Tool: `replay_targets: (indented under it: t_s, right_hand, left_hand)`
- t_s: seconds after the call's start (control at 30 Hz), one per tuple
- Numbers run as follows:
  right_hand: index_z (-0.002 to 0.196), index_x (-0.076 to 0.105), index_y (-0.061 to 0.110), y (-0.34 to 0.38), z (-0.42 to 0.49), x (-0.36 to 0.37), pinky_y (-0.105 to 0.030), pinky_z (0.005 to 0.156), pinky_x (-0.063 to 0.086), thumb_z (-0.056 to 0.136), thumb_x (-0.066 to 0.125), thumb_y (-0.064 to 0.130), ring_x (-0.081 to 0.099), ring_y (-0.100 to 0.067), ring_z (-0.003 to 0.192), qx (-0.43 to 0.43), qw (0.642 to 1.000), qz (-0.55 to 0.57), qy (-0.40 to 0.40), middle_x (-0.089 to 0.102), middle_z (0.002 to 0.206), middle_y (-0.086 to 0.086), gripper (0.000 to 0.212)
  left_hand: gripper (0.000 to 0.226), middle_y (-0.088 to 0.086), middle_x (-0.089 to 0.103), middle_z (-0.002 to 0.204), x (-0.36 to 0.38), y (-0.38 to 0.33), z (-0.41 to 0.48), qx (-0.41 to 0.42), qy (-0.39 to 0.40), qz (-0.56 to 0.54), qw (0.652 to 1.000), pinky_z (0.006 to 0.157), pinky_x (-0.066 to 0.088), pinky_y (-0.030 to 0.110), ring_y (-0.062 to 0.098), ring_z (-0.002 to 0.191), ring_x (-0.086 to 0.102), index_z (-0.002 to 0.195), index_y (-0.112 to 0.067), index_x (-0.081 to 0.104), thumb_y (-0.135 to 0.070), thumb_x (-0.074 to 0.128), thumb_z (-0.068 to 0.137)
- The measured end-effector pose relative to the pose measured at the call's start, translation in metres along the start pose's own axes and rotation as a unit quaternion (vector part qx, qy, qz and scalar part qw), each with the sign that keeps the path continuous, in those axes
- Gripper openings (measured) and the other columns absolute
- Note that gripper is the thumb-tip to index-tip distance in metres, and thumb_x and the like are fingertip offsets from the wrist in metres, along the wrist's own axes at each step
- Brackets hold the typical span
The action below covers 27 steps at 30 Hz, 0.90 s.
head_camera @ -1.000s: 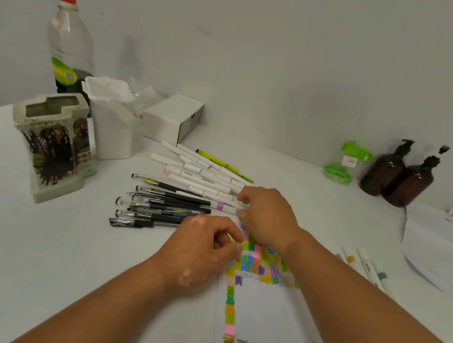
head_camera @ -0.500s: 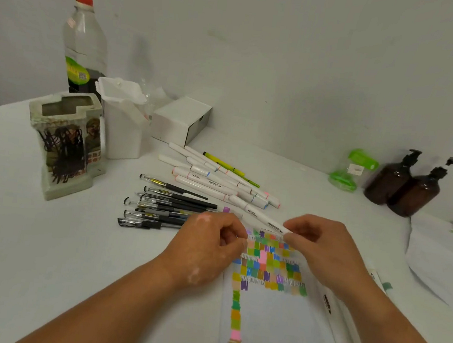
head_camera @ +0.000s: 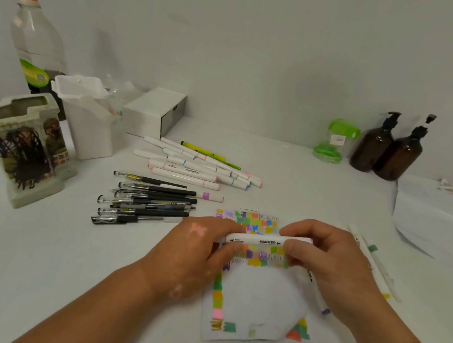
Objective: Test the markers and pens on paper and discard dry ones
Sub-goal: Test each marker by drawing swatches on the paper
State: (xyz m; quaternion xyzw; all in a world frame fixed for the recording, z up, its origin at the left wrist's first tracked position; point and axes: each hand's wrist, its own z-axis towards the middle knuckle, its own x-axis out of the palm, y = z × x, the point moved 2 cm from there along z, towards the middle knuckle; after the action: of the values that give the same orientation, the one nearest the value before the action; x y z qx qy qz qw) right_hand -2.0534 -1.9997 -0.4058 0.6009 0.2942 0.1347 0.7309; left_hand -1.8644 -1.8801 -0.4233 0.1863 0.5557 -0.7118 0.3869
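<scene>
Pens point(head_camera: 146, 205) lie bunched on the bench point(head_camera: 42, 263) at left, with the marker pile point(head_camera: 192, 169) just behind them. I see my left hand point(head_camera: 194, 254) pinching one end of the held marker point(head_camera: 257, 241), which lies level over the swatch-covered paper point(head_camera: 259, 300). My right hand point(head_camera: 332, 266) pinches the other end with curled fingers point(head_camera: 296, 252). Loose markers point(head_camera: 374, 266) lie to its right.

a plain pale wall point(head_camera: 260, 49) rose behind a white table point(head_camera: 28, 262) and met it along a soft line. the light was even, and the shadows were faint. near the wall stood a clear plastic bottle point(head_camera: 35, 39) with a red cap, a white box point(head_camera: 153, 113) and two brown pump bottles point(head_camera: 373, 150).
</scene>
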Motion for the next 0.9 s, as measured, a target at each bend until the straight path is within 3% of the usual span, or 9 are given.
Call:
replay_targets:
  t_s: [0.07,0.13,0.23,0.37,0.53,0.67,0.8,0.9]
  right_hand:
    - [0.085,0.08,0.02,0.0,-0.001,0.003,-0.026,0.063,0.057,0.075,0.079,0.021,0.064,-0.026,0.064,-0.003,0.997,0.075,-0.002,0.07,0.071,-0.007,0.01]
    - [0.09,0.078,0.017,-0.001,-0.002,0.01,-0.027,0.06,0.054,0.067,0.078,0.034,0.056,-0.021,0.062,-0.003,0.992,0.129,0.015,0.062,0.066,-0.01,0.028]
    - [0.093,0.076,0.018,-0.002,-0.007,0.023,-0.026,0.058,0.052,0.069,0.078,0.035,0.055,-0.019,0.058,-0.009,0.989,0.138,0.049,0.061,0.063,-0.011,0.03]
    - [0.091,0.073,0.021,-0.005,-0.012,0.037,-0.026,0.059,0.052,0.073,0.079,0.033,0.06,-0.016,0.056,-0.004,0.99,0.122,0.066,0.064,0.062,-0.006,0.022]
    - [0.09,0.071,0.023,-0.004,-0.013,0.039,-0.023,0.06,0.053,0.079,0.077,0.029,0.062,-0.014,0.057,-0.01,0.992,0.109,0.07,0.065,0.062,-0.004,0.013]
    - [0.084,0.071,0.024,-0.003,-0.014,0.037,-0.021,0.056,0.05,0.073,0.079,0.039,0.059,-0.013,0.054,-0.023,0.995,0.08,0.047,0.063,0.059,-0.002,0.02]
    - [0.071,0.064,0.022,-0.004,-0.009,0.028,-0.026,0.048,0.045,0.073,0.072,0.03,0.05,-0.018,0.05,0.002,0.992,0.125,-0.011,0.055,0.054,-0.006,0.011]
    - [0.074,0.07,0.018,-0.005,-0.008,0.028,-0.029,0.047,0.047,0.076,0.061,0.02,0.055,-0.019,0.053,0.031,0.988,0.15,0.012,0.059,0.059,-0.007,0.009]
  left_hand:
    - [0.036,-0.015,0.067,0.113,0.001,-0.002,0.0,0.009,0.014,-0.003,1.0,0.081,0.052,0.019,0.001,0.088,0.065,0.132,-0.032,0.062,-0.042,0.049,0.099]
    - [0.039,-0.015,0.068,0.108,0.002,-0.004,0.0,0.02,0.026,-0.006,0.999,0.079,0.051,0.022,0.004,0.089,0.064,0.132,-0.031,0.06,-0.045,0.043,0.099]
    - [0.044,-0.029,0.058,0.081,0.004,-0.008,0.0,0.037,0.031,-0.003,0.999,0.065,0.04,0.01,-0.004,0.077,0.057,0.126,-0.031,0.061,-0.052,0.037,0.095]
    - [0.04,-0.048,0.05,0.076,0.004,-0.011,0.0,0.051,0.05,-0.017,0.997,0.066,0.037,0.003,-0.016,0.074,0.053,0.129,-0.038,0.059,-0.051,0.041,0.097]
    - [0.04,-0.026,0.05,0.059,0.004,-0.015,0.001,0.047,0.05,-0.017,0.998,0.055,0.033,0.007,-0.001,0.057,0.052,0.128,-0.035,0.063,-0.052,0.044,0.097]
    - [0.034,-0.024,0.052,0.063,0.005,-0.011,0.0,0.046,0.041,-0.031,0.998,0.054,0.033,0.006,0.0,0.056,0.049,0.118,-0.033,0.067,-0.053,0.056,0.093]
    - [0.065,-0.027,0.049,0.078,-0.001,0.008,-0.001,-0.005,0.048,0.057,0.997,0.062,0.036,0.01,-0.004,0.082,0.051,0.118,-0.047,0.057,-0.084,0.058,0.064]
    - [0.077,-0.032,0.044,0.088,-0.003,0.017,-0.001,-0.014,0.078,0.103,0.991,0.072,0.033,0.013,-0.009,0.091,0.046,0.12,-0.048,0.055,-0.09,0.061,0.056]
